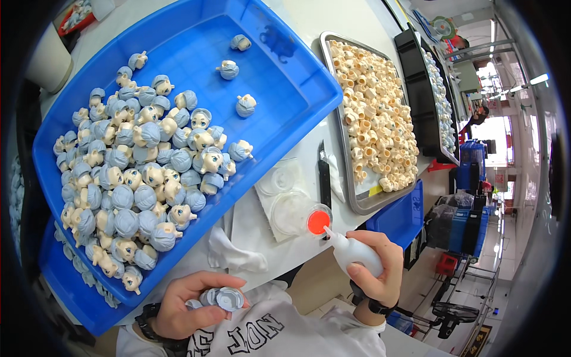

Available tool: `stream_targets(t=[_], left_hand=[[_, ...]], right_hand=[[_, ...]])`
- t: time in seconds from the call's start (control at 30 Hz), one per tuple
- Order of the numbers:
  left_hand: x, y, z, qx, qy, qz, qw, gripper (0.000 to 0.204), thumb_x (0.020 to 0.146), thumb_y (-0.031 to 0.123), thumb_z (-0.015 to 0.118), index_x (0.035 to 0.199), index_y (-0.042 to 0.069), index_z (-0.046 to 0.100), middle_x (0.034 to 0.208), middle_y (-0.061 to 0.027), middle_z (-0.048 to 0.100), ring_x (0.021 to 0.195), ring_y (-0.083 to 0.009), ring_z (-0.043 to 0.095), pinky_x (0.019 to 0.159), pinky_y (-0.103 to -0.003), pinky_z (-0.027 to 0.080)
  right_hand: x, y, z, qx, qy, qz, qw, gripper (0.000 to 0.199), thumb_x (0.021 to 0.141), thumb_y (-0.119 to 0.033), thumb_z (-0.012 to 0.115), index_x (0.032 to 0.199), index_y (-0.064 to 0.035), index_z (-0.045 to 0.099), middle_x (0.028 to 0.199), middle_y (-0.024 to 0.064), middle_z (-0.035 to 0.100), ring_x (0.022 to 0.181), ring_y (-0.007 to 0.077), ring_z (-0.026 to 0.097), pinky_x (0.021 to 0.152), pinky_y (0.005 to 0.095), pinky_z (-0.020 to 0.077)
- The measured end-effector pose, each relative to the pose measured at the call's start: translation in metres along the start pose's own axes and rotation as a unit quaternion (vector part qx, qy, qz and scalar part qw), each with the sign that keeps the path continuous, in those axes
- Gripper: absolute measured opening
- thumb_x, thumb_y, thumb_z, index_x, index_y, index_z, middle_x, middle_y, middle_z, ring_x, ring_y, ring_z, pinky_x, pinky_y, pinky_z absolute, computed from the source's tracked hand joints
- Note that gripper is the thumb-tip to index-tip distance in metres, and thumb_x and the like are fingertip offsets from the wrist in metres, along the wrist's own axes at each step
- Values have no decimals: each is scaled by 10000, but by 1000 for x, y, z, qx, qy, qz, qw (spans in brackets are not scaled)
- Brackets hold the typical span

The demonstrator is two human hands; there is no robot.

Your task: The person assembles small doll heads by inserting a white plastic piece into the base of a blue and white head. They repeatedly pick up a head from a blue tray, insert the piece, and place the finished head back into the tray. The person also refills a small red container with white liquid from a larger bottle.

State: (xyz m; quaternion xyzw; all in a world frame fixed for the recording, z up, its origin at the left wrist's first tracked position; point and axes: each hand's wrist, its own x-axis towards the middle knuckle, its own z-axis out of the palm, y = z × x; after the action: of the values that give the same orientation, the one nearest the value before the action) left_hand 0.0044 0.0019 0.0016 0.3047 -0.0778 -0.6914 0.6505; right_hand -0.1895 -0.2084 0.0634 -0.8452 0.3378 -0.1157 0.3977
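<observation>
My left hand is closed around a few hollow blue-grey doll hair pieces, close to my body at the bottom. In my right hand is a white squeeze bottle, tilted so its thin nozzle points up and left. The nozzle tip overlaps the edge of a round red-orange disc; whether they touch I cannot tell. Beside the disc lies a clear round container on a whitish pad. Many doll heads with blue-grey hair fill the left part of a large blue tray.
A metal tray of hollow cream doll parts stands at right, with a black tray beyond it. A black-handled craft knife and a white cloth lie on the table. Another blue tray sits lower right.
</observation>
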Motion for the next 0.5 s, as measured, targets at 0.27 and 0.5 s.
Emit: stream_targets(t=[0.27, 0.5], left_hand=[[2, 1, 8, 28, 55, -5, 998, 439, 741, 163, 605, 1081, -84, 475, 870, -230, 579, 648, -160, 538, 549, -235, 432], [3, 0, 7, 34, 56, 2, 998, 446, 740, 155, 599, 1091, -88, 473, 880, -234, 578, 662, -158, 544, 561, -245, 442]], right_hand=[[1, -3, -3, 3, 7, -24, 1000, 373, 625, -142, 649, 936, 47, 570, 780, 144, 621, 634, 209, 610, 560, 266, 467], [-1, -3, -3, 9, 16, -12, 1000, 368, 623, -158, 639, 918, 51, 571, 760, 148, 618, 611, 209, 603, 545, 259, 457]])
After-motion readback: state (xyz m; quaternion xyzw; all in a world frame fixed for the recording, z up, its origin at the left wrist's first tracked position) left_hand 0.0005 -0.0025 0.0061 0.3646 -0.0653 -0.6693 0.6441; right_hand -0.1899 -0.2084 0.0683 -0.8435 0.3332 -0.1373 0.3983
